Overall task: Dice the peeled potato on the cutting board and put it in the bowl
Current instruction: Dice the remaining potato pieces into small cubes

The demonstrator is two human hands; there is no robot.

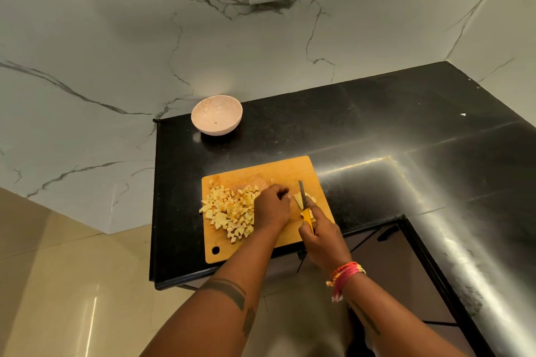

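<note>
1. A wooden cutting board (275,171) lies on the black counter (377,130), near its front edge, with the hanging hole at the near left corner.
2. A heap of potato cubes (229,208) covers the left half of the board; a few cubes sit at the board's left edge.
3. A small uncut potato piece (298,199) remains on the right half of the board, under the knife blade.
4. The right hand (322,240) grasps the yellow handle of the knife (304,203); the blade points away from the person and rests across the potato piece.
5. The left hand (272,208) lies on the board between the heap and the potato piece, fingers curled (whether the fingertips pinch the piece cannot be told).
6. A pink bowl (216,116) stands at the far left corner of the counter, well apart from the board, and holds one small scrap.
7. A thread bracelet (345,275) is worn on the right wrist.
</note>
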